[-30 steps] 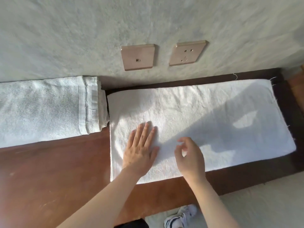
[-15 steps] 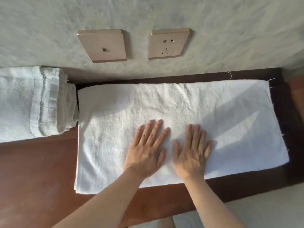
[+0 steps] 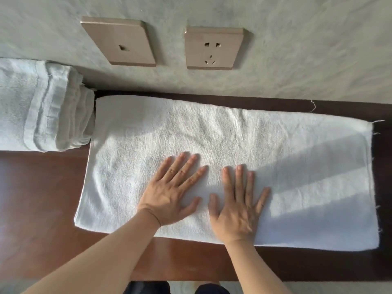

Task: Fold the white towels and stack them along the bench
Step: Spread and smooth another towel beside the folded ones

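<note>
where cut off, stacked towels (image 3: 38,107) leftward

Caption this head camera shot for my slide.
Both hands, left and right, flat on a white towel spread along the bench.

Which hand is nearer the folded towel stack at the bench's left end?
Left. The left hand lies flat on the spread towel, closer to the folded stack; the right hand lies beside it, farther away.

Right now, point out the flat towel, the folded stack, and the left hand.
flat towel (image 3: 275,145), head view, bare cloth toward its right half.
folded stack (image 3: 42,107), head view, top layer near its hem.
left hand (image 3: 169,194), head view, back of the hand.
</note>
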